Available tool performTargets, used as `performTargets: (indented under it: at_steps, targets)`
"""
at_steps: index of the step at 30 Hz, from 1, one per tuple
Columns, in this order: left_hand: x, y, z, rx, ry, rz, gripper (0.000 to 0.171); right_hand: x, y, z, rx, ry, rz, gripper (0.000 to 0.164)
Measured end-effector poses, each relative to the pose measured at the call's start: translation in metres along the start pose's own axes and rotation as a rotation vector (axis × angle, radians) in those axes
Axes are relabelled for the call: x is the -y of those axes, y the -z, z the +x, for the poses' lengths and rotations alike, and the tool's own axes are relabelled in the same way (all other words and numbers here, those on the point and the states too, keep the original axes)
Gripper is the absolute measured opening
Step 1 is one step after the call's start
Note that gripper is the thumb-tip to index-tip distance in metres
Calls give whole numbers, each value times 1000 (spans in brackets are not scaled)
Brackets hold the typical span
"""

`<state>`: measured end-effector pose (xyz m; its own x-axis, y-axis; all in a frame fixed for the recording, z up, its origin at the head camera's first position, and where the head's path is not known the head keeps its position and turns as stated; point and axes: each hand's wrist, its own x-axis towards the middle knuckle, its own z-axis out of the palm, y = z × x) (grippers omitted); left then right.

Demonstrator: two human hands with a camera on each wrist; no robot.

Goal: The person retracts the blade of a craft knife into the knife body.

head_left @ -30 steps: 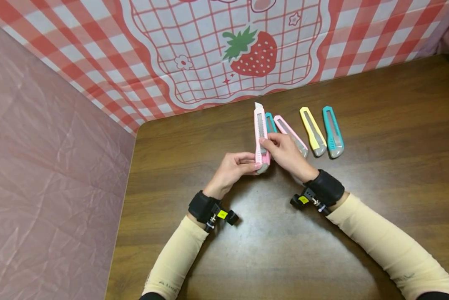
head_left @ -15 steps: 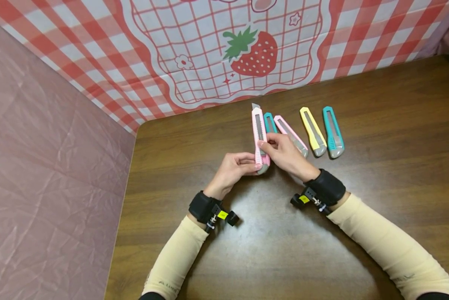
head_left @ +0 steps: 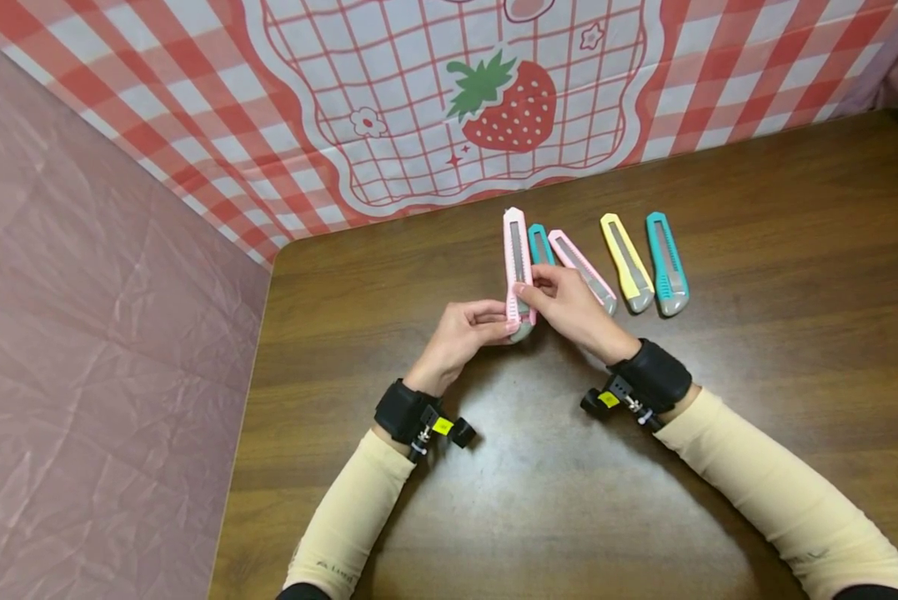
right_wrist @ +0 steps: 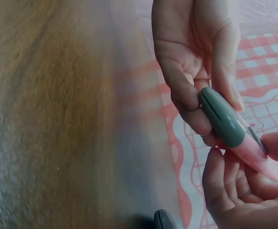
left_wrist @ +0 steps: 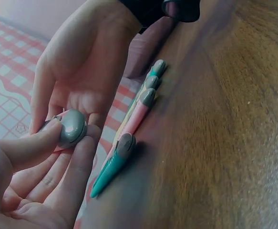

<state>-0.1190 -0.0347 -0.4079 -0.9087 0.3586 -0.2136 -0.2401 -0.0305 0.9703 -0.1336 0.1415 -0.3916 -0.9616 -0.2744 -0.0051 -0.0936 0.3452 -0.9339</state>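
Note:
Both hands hold one pink utility knife (head_left: 514, 237) above the table, its tip pointing away toward the back. My left hand (head_left: 456, 340) pinches the knife's grey end cap (left_wrist: 74, 128) between thumb and fingers. My right hand (head_left: 574, 308) grips the body from the right, its thumb lying on the front by the slot. In the right wrist view the grey cap faces the left hand and the pink body passes between the right thumb and fingers. No long blade shows past the tip. Just right of it lies a teal knife (head_left: 540, 242), partly hidden behind the right hand.
On the wooden table (head_left: 509, 483), a second pink knife (head_left: 579, 265), a yellow knife (head_left: 627, 262) and another teal knife (head_left: 667, 265) lie in a row to the right. A red-and-white checked cloth (head_left: 388, 75) with a strawberry print hangs along the back edge.
The blade that stuck out of the pink utility knife's tip has gone back into the body. The left hand and the cap have moved slightly up; the right hand has hardly moved.

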Motion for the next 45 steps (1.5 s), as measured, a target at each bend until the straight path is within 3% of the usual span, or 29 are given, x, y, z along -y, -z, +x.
performTargets:
  at_steps: [27, 45]
  targets:
    - [3, -1, 2, -48, 24, -23, 27, 0, 1, -1, -15, 10, -35, 24]
    - [4, -1, 3, -70, 40, -12, 27, -2, -3, 0, 38, 5, -24, 19]
